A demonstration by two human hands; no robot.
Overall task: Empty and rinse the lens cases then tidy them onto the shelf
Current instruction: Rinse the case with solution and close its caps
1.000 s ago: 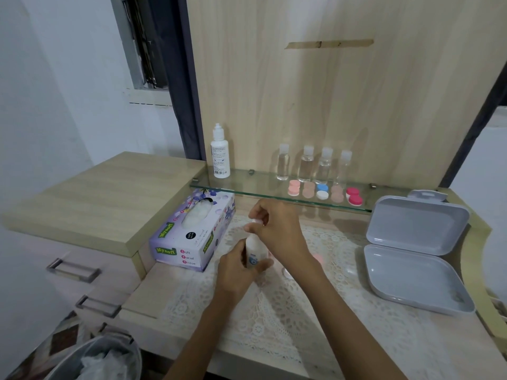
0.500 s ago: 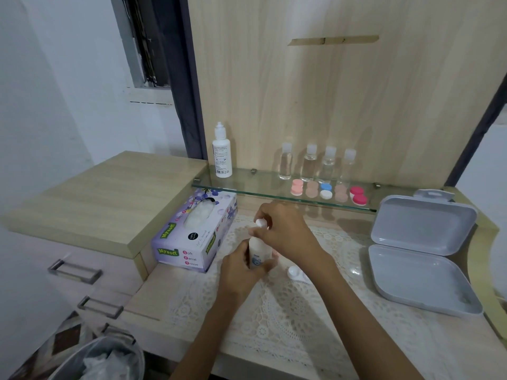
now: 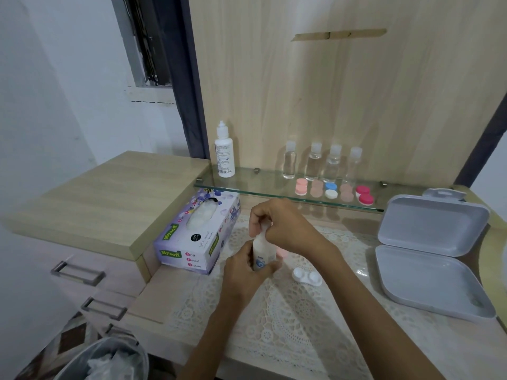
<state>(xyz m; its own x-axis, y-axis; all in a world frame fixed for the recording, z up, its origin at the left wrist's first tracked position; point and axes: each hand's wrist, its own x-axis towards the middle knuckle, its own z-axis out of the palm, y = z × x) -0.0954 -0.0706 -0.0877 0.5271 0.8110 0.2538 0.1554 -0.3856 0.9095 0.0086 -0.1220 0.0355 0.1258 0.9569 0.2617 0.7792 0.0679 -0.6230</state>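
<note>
— White lens case (image 3: 307, 278), where was it?
— Lying open on the lace mat (image 3: 288, 325), just right of the small bottle (image 3: 260, 253). The left hand (image 3: 241, 272) wrapped the bottle's body; the right hand (image 3: 282, 226) pinched its cap.
— And the others?
— The coloured cases (image 3: 330, 190) sat on the glass shelf (image 3: 260, 182), with the grey box (image 3: 428, 283) open nearby.

Glass shelf (image 3: 247, 186) — gap between bottle (image 3: 224, 154), cases (image 3: 331, 190)
</note>
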